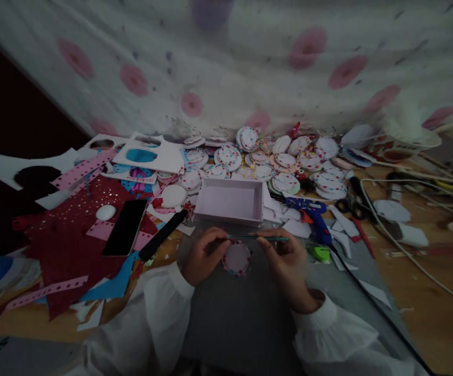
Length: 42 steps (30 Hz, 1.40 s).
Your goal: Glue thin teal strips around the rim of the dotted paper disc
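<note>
My left hand (pixel 206 255) and my right hand (pixel 285 262) are both closed in a pinch, level with each other over the grey mat (pixel 246 318). Between their fingertips runs a thin teal strip (pixel 246 236), seen nearly edge-on, so I cannot tell whether it is paper or a stick. Its right end sticks out past my right fingers. Just below it lies a small white disc (pixel 237 258) with red and blue dots around its rim. Close behind my hands stands an open white box (pixel 230 201) with nothing visible inside.
Behind the box are piled several dotted paper discs (pixel 227 157). A blue glue gun (pixel 318 222) and a green piece (pixel 320 253) lie to the right, with a dark cord toward me. At left are a phone (pixel 124 228), a black-handled tool (pixel 163 235) and red sheet (pixel 70 245).
</note>
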{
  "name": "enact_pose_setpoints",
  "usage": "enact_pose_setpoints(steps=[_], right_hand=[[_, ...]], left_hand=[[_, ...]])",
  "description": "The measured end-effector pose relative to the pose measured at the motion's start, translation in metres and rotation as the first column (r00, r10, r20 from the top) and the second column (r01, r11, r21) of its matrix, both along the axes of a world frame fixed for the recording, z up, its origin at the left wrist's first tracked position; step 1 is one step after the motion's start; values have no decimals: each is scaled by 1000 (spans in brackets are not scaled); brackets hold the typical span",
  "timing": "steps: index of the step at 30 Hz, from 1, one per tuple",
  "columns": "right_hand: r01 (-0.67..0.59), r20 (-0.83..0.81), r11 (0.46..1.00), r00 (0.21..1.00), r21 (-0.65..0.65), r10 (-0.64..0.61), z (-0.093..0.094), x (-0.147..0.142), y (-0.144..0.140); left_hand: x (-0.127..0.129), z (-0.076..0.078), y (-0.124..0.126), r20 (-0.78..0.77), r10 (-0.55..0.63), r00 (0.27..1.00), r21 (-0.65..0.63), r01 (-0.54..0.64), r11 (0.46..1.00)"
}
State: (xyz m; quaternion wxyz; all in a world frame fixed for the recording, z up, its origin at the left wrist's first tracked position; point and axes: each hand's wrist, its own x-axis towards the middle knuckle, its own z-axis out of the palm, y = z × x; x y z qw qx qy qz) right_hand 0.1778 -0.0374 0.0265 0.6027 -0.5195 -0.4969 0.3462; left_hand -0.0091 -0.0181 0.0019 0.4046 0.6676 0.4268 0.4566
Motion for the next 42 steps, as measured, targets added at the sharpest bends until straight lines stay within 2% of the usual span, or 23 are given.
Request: enact_pose_setpoints(steps=[8,13,20,32,36,42], right_hand=[[-55,-73,998,996,-42,52,-2,-1,0],[-33,-116,995,993,-89,23,-5,4,2],[-64,-108,994,993,-92,54,-5,6,2],[-10,-21,1000,1000,-27,10,2,6,-4],[-8,-22,998,1000,-58,6,2,5,-4],[-29,4,997,1000,-71,29,3,4,-5]], left_hand=[[-1,10,2,-36,-18,999,-26,17,1000],[-2,12,2,-1,-13,1000,-16,13,1000],[-3,13,2,-57,-24,998,29,25,999],[-3,10,3,-73,-5,997,74,11,997],[-3,8,4,-65,-5,998,76,10,997],[-3,14,3,-99,-8,995,58,14,998]])
